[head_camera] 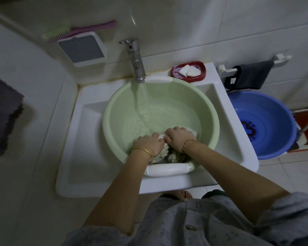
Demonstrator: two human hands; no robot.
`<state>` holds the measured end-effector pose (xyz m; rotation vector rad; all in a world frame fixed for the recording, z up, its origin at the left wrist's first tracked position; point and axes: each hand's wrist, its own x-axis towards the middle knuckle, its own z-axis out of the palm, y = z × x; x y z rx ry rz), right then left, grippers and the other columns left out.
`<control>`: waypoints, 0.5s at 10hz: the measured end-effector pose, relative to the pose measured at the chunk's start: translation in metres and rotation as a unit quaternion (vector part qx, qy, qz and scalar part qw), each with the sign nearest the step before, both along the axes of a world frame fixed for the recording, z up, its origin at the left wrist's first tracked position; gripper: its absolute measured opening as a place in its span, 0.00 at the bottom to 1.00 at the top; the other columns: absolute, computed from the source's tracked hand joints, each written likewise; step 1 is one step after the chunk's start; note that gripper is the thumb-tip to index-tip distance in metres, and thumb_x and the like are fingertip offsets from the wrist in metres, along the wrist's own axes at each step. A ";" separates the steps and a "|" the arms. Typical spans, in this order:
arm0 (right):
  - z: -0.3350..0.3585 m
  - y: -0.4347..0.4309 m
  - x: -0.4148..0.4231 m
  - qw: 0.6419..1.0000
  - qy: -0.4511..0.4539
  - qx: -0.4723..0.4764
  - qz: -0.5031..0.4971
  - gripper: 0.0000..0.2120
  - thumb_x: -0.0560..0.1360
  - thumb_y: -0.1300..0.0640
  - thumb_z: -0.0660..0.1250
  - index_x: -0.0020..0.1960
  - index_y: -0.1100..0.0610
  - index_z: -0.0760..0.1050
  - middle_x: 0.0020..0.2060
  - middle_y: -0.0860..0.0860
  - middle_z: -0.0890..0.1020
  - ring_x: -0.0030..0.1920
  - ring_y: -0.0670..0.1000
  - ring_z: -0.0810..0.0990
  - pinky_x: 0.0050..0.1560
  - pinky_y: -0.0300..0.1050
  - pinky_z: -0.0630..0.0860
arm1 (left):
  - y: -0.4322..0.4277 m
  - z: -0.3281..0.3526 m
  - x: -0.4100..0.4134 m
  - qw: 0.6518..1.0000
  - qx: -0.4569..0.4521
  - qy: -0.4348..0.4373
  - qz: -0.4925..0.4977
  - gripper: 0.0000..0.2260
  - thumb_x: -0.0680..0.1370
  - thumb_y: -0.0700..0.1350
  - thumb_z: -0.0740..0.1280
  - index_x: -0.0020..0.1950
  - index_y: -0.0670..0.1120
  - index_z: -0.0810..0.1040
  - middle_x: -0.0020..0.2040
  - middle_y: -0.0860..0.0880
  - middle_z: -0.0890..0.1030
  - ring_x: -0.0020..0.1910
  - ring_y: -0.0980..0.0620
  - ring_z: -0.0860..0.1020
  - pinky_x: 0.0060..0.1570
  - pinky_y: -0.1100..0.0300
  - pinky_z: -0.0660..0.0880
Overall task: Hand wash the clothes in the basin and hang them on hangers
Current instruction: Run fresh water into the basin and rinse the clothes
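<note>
Left hand (148,143), right hand (178,138): both clenched on pale bunched garment (167,154), pressed against near wall of green basin (160,121) in white sink (73,139). Tap (136,59) running; water shallow. Soap (187,71) in red dish behind. Washing stage underway; wringing and hanging outstanding; no hangers in view.

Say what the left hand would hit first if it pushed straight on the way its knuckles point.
Probably the water under the running tap stream, then the green basin far wall; depth is unclear.
</note>
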<state>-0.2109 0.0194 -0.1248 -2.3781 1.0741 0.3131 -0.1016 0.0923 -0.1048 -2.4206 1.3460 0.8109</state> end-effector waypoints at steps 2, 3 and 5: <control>0.000 0.000 -0.001 1.000 -0.003 0.001 -0.003 0.21 0.81 0.45 0.51 0.66 0.55 0.69 0.61 0.57 0.73 0.62 0.59 0.71 0.60 0.51 0.68 | 0.000 0.002 0.000 1.000 -0.001 0.004 -0.004 0.22 0.82 0.57 0.47 0.72 0.50 0.62 0.68 0.39 0.70 0.66 0.39 0.67 0.62 0.48 0.63; 0.001 0.001 -0.001 1.000 -0.005 -0.002 -0.004 0.21 0.81 0.45 0.51 0.66 0.55 0.70 0.61 0.57 0.74 0.62 0.59 0.71 0.60 0.51 0.68 | 0.001 0.002 0.000 1.000 -0.005 0.007 -0.006 0.22 0.82 0.57 0.47 0.72 0.50 0.63 0.67 0.39 0.70 0.66 0.39 0.68 0.62 0.48 0.64; 0.001 0.001 -0.001 1.000 -0.005 -0.001 -0.009 0.20 0.81 0.46 0.52 0.67 0.55 0.69 0.62 0.57 0.73 0.63 0.59 0.70 0.60 0.51 0.68 | 0.002 0.003 0.002 1.000 -0.011 0.011 -0.013 0.22 0.81 0.57 0.48 0.72 0.50 0.63 0.67 0.39 0.70 0.66 0.39 0.68 0.63 0.49 0.64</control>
